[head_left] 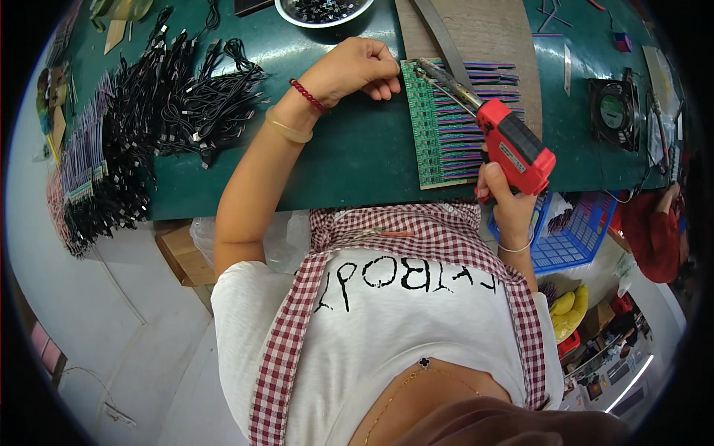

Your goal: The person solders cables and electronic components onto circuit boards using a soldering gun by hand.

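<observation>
My right hand (508,201) is wrapped around the handle of a red and black soldering gun (515,145). Its long metal barrel points up and left, with the tip over the far left corner of a green circuit board panel (425,137). Thin multicoloured wires (462,137) run in rows from the panel toward the right. Beside that same corner, my left hand (364,68) has its fingers curled closed; whatever they pinch, if anything, is hidden. A grey metal bar (442,41) lies across the board's far end, behind the barrel.
Bundled black cables (201,104) are heaped on the green table (335,167) at left. A white bowl (323,16) of small metal parts stands at the far side. The panel rests on a brown board (513,37). At right are a black fan (614,113) and, lower, a blue basket (569,249).
</observation>
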Action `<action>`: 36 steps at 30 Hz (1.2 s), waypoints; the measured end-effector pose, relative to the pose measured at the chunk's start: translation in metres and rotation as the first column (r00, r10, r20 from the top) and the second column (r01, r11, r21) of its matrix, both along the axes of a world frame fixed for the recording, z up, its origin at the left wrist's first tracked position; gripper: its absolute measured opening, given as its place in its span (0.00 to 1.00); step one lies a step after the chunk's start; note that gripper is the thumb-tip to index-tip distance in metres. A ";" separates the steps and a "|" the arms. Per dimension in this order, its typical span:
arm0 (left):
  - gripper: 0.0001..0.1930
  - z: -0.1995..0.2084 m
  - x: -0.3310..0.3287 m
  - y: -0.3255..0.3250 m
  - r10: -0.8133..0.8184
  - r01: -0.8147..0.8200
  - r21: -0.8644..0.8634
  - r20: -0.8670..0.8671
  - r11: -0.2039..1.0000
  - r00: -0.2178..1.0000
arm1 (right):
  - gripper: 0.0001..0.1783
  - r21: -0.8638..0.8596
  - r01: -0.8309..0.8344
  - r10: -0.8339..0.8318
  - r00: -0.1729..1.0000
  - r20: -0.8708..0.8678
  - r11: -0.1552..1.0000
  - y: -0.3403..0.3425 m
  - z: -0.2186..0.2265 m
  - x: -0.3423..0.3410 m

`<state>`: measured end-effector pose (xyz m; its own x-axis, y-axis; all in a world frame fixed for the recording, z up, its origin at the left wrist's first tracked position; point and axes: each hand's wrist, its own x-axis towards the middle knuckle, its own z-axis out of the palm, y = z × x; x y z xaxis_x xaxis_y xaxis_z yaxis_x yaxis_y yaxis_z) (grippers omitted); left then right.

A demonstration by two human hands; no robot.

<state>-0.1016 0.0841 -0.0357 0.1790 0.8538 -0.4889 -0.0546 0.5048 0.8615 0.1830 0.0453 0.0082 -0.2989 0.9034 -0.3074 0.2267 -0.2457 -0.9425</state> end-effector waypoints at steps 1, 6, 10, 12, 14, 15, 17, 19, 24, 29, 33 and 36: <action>0.06 0.001 0.000 0.000 -0.004 0.004 -0.002 -0.004 1.000 1.000 | 0.17 -0.003 0.005 -0.005 1.000 0.006 1.000 0.000 0.001 0.000; 0.06 0.001 0.000 0.000 0.001 -0.001 -0.013 -0.002 1.000 1.000 | 0.14 -0.005 -0.002 0.002 1.000 0.016 1.000 0.000 -0.002 0.001; 0.07 0.004 0.002 0.002 -0.002 0.002 -0.010 -0.013 1.000 1.000 | 0.14 0.022 -0.085 0.084 0.994 0.064 0.996 -0.001 -0.001 0.005; 0.07 0.003 0.002 0.001 0.001 -0.001 -0.008 -0.016 1.000 1.000 | 0.14 0.029 -0.101 0.099 0.993 0.063 0.994 -0.001 0.001 0.004; 0.07 0.005 0.001 -0.002 0.002 -0.002 -0.002 -0.028 1.000 1.000 | 0.15 0.013 -0.009 0.009 1.000 -0.001 1.000 -0.006 0.005 0.001; 0.07 0.005 0.001 -0.003 0.001 -0.001 -0.002 -0.029 1.000 1.000 | 0.15 0.013 -0.008 0.008 1.000 -0.002 1.000 -0.007 0.006 0.000; 0.07 0.006 0.001 -0.003 0.003 -0.003 -0.001 -0.029 1.000 1.000 | 0.16 0.013 0.000 0.001 1.000 -0.021 1.000 -0.003 0.008 -0.003; 0.07 0.004 0.001 -0.003 0.007 -0.007 0.002 -0.025 1.000 1.000 | 0.14 -0.006 0.009 -0.009 1.000 -0.011 1.000 -0.002 0.008 -0.006; 0.07 0.004 0.003 -0.003 0.019 -0.019 0.014 -0.031 1.000 0.999 | 0.10 -0.012 -0.006 0.006 1.000 -0.011 1.000 -0.003 0.006 -0.004; 0.07 0.006 0.005 -0.002 0.031 -0.031 0.005 -0.031 0.999 0.999 | 0.09 0.012 -0.024 0.024 1.000 0.016 1.000 -0.008 0.003 0.003; 0.07 0.005 0.005 -0.002 0.039 -0.039 0.007 -0.030 0.999 0.999 | 0.13 -0.016 -0.004 0.004 1.000 -0.005 1.000 -0.005 0.011 -0.002; 0.07 0.007 0.003 -0.005 0.030 -0.030 0.007 -0.023 1.000 0.999 | 0.07 -0.071 0.148 -0.158 0.973 -0.168 0.986 -0.009 0.016 -0.004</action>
